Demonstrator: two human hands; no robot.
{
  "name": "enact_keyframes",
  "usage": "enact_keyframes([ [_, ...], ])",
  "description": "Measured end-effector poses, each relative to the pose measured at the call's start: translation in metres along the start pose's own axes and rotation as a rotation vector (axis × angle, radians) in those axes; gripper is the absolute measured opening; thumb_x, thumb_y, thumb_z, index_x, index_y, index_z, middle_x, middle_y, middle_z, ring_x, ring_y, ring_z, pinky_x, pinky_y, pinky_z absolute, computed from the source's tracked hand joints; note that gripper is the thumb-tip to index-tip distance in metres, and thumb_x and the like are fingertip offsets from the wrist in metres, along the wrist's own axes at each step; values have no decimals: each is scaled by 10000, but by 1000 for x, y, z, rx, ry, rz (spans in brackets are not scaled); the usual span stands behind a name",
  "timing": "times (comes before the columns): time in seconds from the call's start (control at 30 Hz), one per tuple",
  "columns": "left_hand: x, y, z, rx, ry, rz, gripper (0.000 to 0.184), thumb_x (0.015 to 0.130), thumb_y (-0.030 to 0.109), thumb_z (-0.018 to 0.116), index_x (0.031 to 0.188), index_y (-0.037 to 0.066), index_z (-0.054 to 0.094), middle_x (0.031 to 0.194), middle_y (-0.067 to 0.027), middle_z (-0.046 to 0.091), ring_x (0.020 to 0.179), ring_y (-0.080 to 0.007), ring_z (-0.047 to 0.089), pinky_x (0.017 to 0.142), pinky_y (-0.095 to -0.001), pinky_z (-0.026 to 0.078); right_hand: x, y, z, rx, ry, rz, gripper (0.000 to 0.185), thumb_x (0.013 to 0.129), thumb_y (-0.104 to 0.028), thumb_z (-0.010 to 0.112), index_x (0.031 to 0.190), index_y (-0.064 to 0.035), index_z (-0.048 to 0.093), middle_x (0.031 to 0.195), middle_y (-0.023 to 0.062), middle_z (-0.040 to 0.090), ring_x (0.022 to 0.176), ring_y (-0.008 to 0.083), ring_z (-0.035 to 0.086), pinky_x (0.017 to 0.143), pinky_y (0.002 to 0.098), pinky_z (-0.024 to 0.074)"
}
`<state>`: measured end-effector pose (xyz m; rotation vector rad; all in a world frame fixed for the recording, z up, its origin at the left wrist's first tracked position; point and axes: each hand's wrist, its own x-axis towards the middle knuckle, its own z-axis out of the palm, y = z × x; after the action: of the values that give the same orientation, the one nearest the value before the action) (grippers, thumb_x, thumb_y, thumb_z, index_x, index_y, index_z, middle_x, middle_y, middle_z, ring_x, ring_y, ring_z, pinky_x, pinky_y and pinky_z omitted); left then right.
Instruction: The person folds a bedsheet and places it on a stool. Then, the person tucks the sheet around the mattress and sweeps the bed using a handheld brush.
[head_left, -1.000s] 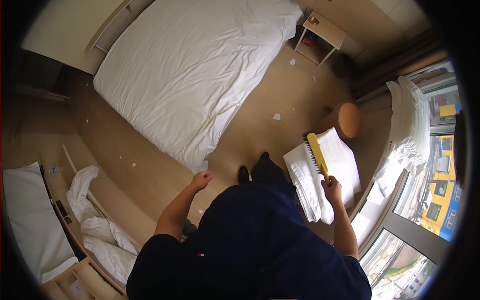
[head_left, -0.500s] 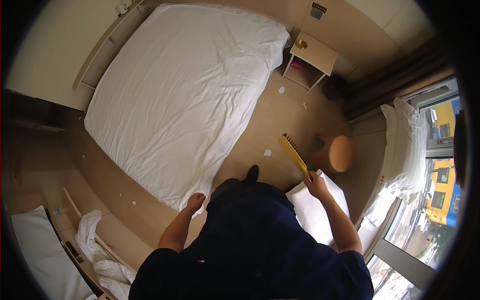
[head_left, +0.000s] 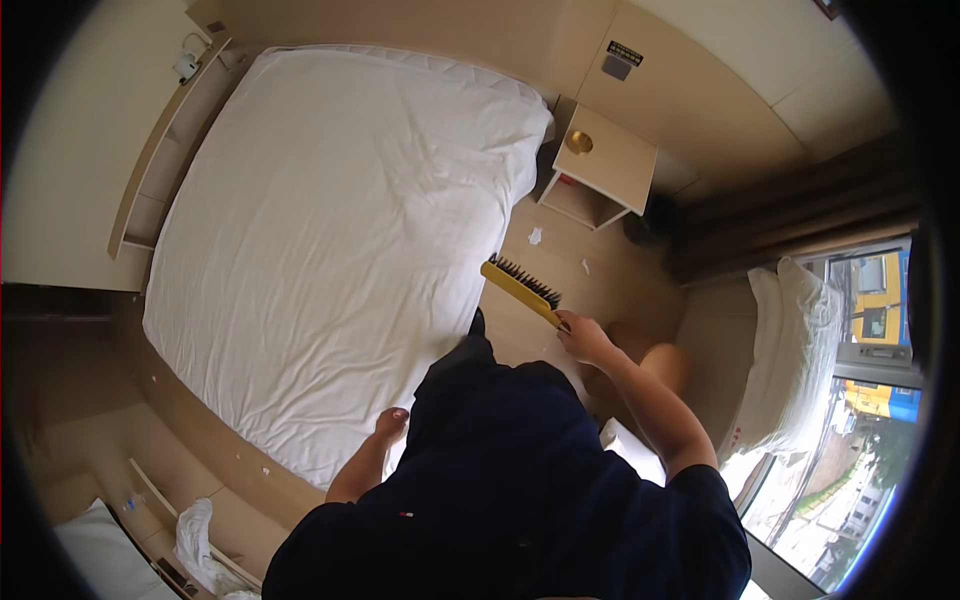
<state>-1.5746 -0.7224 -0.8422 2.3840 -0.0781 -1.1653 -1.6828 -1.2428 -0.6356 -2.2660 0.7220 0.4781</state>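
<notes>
My right hand is closed around the handle of a yellow brush with a row of dark bristles. The brush is raised in front of me, its head pointing left toward the right edge of the bed. White, wrinkled bedding covers the mattress. Close to the bed's near right corner, my left hand hangs by my side with its fingers curled, and nothing shows in it.
A bedside table with a gold dish stands at the bed's far right. Paper scraps litter the floor. A round stool is partly behind my right arm. White pillows lie by the window; a shelf runs along the left.
I have stepped forward, closer to the bedside table. The brush in my right hand has swung left toward the bed. White fabric by my right side is now mostly covered by my body and arm.
</notes>
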Motion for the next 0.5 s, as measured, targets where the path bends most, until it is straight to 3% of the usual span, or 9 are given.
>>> enact_keyframes([
  [0.03, 50, -2, 8, -174, -48, 7, 283, 890, 313, 621, 988, 64, 717, 891, -112, 725, 828, -228, 680, 773, -369, 520, 29, -2, -19, 40, 41, -47, 415, 885, -186, 598, 1280, -66, 553, 1055, 231, 677, 1000, 425, 633, 886, 484, 502],
  [0.1, 114, 70, -18, 36, -61, 272, 355, 909, 353, 607, 1057, 47, 710, 989, -133, 732, 930, -259, 699, 845, -381, 530, 73, 0, -40, 133, 98, -129, 427, 890, -185, 597, 1296, -64, 542, 1032, 240, 677, 985, 424, 637, 873, 477, 504],
  [0.13, 113, 144, -45, 47, -21, 332, 365, 918, 350, 616, 1090, 39, 700, 1027, -151, 727, 976, -259, 698, 866, -376, 531, 96, -9, -58, 156, 91, -147, 428, 897, -173, 586, 1306, -56, 537, 1022, 247, 678, 979, 418, 644, 857, 465, 506],
  [0.23, 153, 289, -74, -231, 36, 383, 330, 931, 294, 634, 1111, 21, 678, 997, -124, 729, 954, -225, 692, 846, -343, 531, 158, -55, -117, 421, -151, 119, 435, 898, -166, 582, 1315, -57, 532, 1010, 260, 674, 974, 413, 649, 848, 462, 508],
  [0.3, 189, 355, -76, -356, 0, 358, 320, 932, 282, 637, 1122, 28, 674, 1014, -121, 725, 968, -219, 686, 847, -339, 531, 226, -43, -111, 409, -138, 26, 442, 891, -159, 583, 1315, -45, 527, 1023, 276, 665, 986, 410, 648, 857, 476, 500],
  [0.37, 211, 415, -70, -353, 49, 357, 321, 932, 282, 638, 1129, 30, 672, 1025, -126, 723, 972, -218, 685, 844, -336, 530, 303, -20, -94, 225, -29, -249, 472, 886, -148, 579, 1335, -27, 495, 1045, 282, 648, 1001, 446, 622, 870, 516, 479],
  [0.5, 236, 481, -38, -339, 180, 242, 326, 933, 282, 637, 1141, 34, 668, 1031, -128, 722, 971, -215, 687, 845, -333, 527, 444, -24, -90, 111, -143, -402, 556, 876, -103, 580, 1404, -70, 410, 1148, 261, 614, 1062, 428, 596, 912, 498, 476],
])
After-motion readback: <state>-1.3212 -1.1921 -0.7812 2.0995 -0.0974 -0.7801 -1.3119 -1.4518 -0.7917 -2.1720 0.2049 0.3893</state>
